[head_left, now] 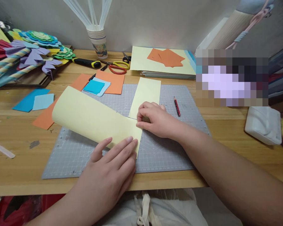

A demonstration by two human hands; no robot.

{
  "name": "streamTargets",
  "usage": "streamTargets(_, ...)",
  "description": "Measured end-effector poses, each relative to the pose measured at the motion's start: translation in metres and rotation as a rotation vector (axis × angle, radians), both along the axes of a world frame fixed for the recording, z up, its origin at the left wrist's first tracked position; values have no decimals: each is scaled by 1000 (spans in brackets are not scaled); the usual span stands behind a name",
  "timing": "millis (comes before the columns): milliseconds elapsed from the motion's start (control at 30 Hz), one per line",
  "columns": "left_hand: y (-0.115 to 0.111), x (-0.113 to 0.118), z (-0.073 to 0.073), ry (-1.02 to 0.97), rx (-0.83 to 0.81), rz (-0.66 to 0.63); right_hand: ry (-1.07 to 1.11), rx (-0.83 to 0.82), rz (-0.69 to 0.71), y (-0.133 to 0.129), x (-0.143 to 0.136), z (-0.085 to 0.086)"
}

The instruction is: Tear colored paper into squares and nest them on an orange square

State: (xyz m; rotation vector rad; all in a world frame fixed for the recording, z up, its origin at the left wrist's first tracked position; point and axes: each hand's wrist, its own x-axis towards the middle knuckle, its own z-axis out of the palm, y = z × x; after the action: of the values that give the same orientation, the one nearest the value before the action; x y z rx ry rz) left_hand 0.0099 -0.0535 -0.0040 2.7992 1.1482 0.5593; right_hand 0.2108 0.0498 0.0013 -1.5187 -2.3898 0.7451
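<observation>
Far left: paper flowers (37, 47) and rolled paper sticks fill the upper left of the frame; blue paper pieces (33, 101) lie below them on the tabletop (16, 163).
Left of centre: the pale yellow sheet (89, 117) is curled over on itself above the grey cutting mat (165, 157), its rounded bend toward the left and its free edges meeting at centre frame.
Left hand: your left hand (113, 164) lies flat and open, fingers spread on the lower edge of the sheet, pressing rather than gripping.
Right hand: your right hand (154, 121) is curled narrow, fingertips pinching the upper corner of that sheet where it overlaps a yellow strip (145, 94).
Step advice: line the two edges up exactly before you flatten; in my judgement, keep the corner pinned and sweep your left palm leftward toward the bend.
Edges: orange paper (113, 83) and a small blue stack (95, 87) sit just beyond the bend; scissors (118, 66) and a utility knife (86, 62) lie farther up.
Right side: a red pencil (177, 106) lies near your right hand; bare mat lies below it.
</observation>
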Motion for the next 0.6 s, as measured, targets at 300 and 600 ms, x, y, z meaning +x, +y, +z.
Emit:
streamTargets(300, 3, 3, 5, 37, -81, -7, 150, 230, -75, -17, 6, 33)
streamTargets(600, 4, 1, 3, 53, -56, -25, -118, 179, 101, -95, -10, 11)
